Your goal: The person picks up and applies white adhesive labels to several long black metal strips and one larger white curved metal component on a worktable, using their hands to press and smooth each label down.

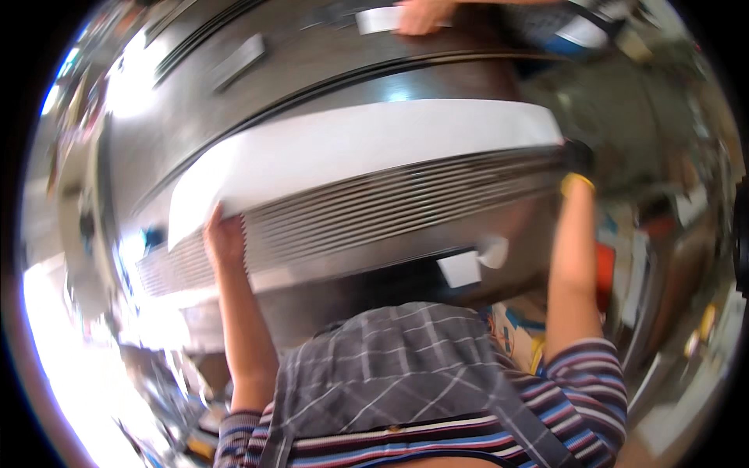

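A long grey panel with parallel ridges (374,204) stretches across in front of me, slightly tilted, its right end higher in view. Along its far side lies a long white sheet (374,140) with a curved far edge. Bare, my left hand (225,238) is closed at the left part of the panel, thumb up near the sheet's edge; the other fingers are partly hidden. My right hand (578,158), in a dark glove with a yellow cuff, grips the panel's right end by the sheet's corner. Motion blurs its fingers.
Across the grey metal worktable (312,66), another person's hand (425,15) touches a small white piece (380,20). A grey block-like strip (239,61) lies at the far left. White scraps (460,269) sit near my apron. Cluttered boxes and parts stand at right.
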`<state>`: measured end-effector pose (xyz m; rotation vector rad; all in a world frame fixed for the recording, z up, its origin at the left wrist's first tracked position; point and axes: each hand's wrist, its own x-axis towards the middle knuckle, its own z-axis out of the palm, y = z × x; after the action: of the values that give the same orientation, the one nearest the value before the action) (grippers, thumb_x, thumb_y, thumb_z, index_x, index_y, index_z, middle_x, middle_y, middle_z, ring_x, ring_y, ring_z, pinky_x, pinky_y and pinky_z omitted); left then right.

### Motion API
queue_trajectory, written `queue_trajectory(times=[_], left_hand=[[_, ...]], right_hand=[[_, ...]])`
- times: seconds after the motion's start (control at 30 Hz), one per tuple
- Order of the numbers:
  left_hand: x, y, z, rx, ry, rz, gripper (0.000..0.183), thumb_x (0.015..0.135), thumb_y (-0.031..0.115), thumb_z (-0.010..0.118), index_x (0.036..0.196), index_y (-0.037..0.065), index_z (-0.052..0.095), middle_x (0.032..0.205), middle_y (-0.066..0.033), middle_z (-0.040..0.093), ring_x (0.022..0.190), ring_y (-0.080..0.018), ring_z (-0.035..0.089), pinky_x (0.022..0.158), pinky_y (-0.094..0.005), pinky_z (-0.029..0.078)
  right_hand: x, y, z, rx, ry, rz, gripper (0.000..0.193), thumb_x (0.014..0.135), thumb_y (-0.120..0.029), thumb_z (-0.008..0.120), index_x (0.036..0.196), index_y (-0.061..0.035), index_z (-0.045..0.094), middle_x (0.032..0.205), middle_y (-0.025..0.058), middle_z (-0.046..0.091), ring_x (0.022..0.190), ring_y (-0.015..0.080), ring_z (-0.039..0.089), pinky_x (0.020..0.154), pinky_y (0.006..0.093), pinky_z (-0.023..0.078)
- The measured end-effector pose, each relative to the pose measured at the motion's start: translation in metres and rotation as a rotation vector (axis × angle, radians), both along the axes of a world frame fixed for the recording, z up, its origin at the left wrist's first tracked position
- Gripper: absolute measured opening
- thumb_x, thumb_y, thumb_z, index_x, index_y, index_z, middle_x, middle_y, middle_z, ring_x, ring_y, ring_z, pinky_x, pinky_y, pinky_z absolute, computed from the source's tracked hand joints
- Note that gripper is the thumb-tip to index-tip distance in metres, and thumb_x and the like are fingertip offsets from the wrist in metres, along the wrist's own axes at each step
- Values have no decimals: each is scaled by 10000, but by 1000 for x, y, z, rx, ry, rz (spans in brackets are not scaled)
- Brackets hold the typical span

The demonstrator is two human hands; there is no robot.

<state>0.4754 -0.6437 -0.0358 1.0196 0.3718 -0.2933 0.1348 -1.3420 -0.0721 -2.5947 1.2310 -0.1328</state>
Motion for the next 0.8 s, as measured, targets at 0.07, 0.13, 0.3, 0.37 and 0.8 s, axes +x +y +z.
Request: queue_trajectory(times=[0.07,0.13,0.3,0.37,0.8], left_hand=[[11,9,-5,1,82,120,168,879,83,589,1036,41,551,1045,-78,585,973,-201,549,866,-333,460],[17,23,-1,35,129,211,124,874,106,612,992,99,574,999,-31,591,925,-168,557,805,-304,478],[34,98,12,222,164,256,119,867,129,631,960,69,587,891,-18,603,794,-126,596,652,-229,519],[44,125,11,270,218,268,111,866,131,631,946,65,595,871,-17,605,773,-123,600,607,-219,524],[74,172,20,817,312,85,130,777,106,711,774,34,602,660,-32,578,534,-106,554,401,-197,414]], right_hand=[[13,-3,30,-50,380,8,385,855,-407,504,918,-72,682,982,187,648,920,392,603,770,465,464],[7,-6,46,136,171,-31,401,839,-416,529,938,-58,679,954,189,658,907,375,605,771,437,444],[-9,-31,-7,376,-219,-173,416,851,-378,552,915,17,664,903,199,671,821,320,615,751,383,445],[-11,-36,-16,395,-224,-176,416,859,-369,553,911,32,649,893,182,667,798,284,597,750,371,439],[-13,-16,5,618,-498,-316,295,853,-294,623,967,-24,659,932,43,633,831,169,548,787,317,428]])
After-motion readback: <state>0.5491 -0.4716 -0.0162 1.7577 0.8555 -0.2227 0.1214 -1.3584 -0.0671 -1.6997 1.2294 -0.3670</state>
